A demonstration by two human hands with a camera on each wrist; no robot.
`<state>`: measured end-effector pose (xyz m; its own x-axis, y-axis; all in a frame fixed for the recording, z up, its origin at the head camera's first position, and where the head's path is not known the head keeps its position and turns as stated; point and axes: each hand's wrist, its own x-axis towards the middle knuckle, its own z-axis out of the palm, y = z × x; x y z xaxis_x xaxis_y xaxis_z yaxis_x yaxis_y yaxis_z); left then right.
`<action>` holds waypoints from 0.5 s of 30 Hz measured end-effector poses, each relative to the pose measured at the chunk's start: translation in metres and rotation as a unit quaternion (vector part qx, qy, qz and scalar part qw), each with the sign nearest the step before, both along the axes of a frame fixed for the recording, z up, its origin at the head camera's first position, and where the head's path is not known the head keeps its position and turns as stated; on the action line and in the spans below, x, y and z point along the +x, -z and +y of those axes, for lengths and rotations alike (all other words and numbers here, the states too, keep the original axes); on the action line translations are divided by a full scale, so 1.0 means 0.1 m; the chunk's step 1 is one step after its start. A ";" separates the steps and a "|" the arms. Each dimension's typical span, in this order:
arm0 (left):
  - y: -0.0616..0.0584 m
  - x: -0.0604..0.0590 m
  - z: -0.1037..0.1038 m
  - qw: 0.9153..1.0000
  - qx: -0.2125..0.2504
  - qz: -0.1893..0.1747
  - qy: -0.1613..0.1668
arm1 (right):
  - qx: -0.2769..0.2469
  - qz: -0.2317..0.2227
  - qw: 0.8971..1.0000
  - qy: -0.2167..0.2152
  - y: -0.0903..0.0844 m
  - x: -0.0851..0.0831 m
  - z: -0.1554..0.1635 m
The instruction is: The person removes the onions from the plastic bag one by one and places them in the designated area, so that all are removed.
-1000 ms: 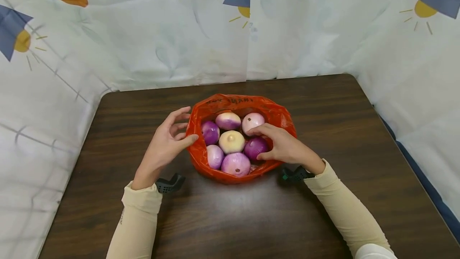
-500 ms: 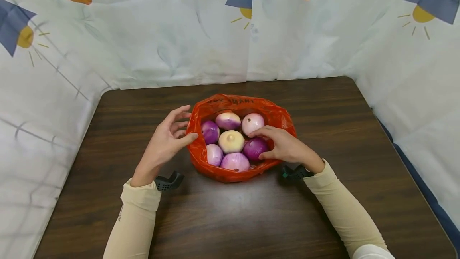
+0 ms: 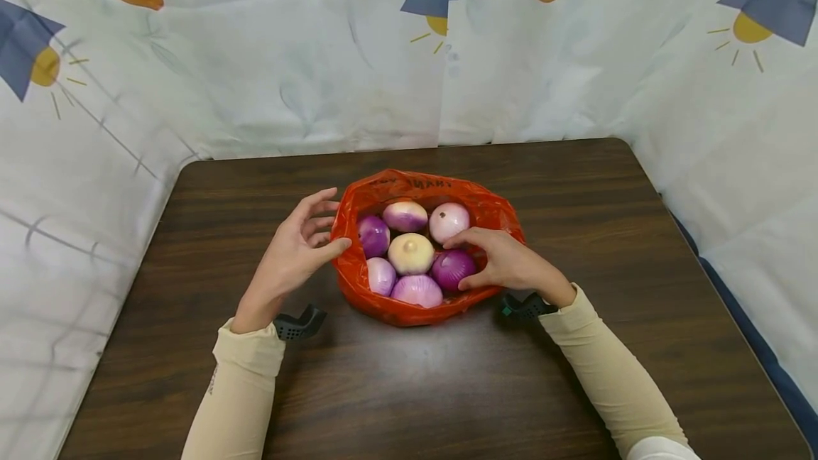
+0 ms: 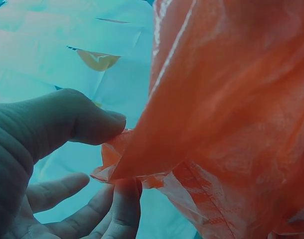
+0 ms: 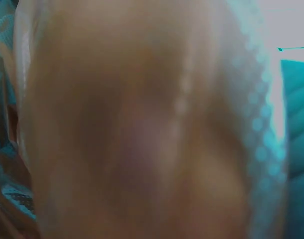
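An orange-red plastic bag (image 3: 396, 312) stands on the table with its mouth spread wide. Several peeled purple onions (image 3: 417, 290) lie inside, round a pale yellowish onion (image 3: 411, 253). At the bag's left rim my left hand (image 3: 295, 250) pinches the plastic between thumb and fingertips, as the left wrist view confirms; there the thumb (image 4: 87, 119) lies along the film's edge. My right hand (image 3: 505, 258) reaches in over the right rim. Its fingers and thumb curl round a dark purple onion (image 3: 452, 269). In the right wrist view, blurred plastic hides that hand.
The dark wood-grain table (image 3: 422, 403) extends around the bag on every side. White sheeting (image 3: 307, 77) with printed lamps encloses the table at the back and both sides. Dark wrist-worn devices (image 3: 300, 323) sit below both hands.
The front onion has rolled, so the spot on its end has gone out of sight. The dark purple onion has shifted slightly left and toward me. Both hands stay nearly in place.
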<state>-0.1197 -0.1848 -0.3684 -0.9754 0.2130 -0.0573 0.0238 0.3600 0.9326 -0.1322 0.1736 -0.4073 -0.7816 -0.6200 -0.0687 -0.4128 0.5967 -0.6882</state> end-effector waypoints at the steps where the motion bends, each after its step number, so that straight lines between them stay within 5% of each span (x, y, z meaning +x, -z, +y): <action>1: 0.00 0.00 0.00 1.000 -0.001 0.001 0.000 | 0.000 0.002 1.000 -0.002 0.00 0.00 0.00; 15: -0.04 0.03 0.01 1.000 0.001 -0.008 -0.001 | -0.015 0.020 1.000 0.005 -0.04 0.00 0.03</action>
